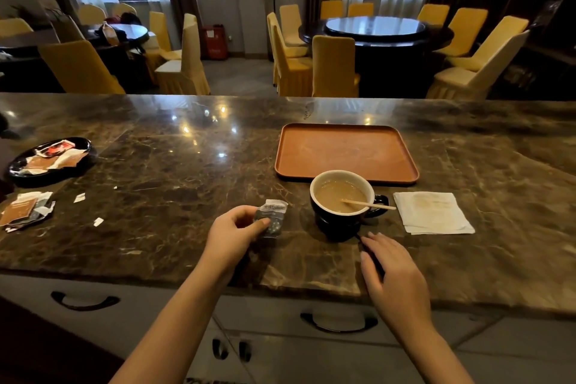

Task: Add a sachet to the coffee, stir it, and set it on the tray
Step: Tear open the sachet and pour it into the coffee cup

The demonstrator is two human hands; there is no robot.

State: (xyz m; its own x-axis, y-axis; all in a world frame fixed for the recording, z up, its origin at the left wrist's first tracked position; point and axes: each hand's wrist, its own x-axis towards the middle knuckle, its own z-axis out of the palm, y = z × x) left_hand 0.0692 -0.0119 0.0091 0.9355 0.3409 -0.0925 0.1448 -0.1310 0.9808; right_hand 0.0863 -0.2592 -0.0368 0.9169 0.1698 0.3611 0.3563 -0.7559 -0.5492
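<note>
A small grey sachet (271, 217) is pinched between the thumb and fingers of the left hand (232, 235), held just above the marble counter (162, 165) and a little to the left of the cup (341, 206). The right hand (394, 271) is laid flat and relaxed on the counter near its front edge, fingers loosely spread and nothing gripped, with the fingertips close to the base of the cup. The dark cup is filled with pale milky coffee, and a wooden stirrer (367, 204) is propped inside it, its free end resting over the rim toward the handle on the right. The orange tray (346, 151) is seen directly behind the cup, its near edge just beyond the rim; the cup stands on the counter, not on the tray. A folded white napkin (431, 212) is spread just to the right of the cup. At the far left, a black dish (50, 162) of sachets is set, and torn wrappers (26, 210) are scattered in front of it.
</note>
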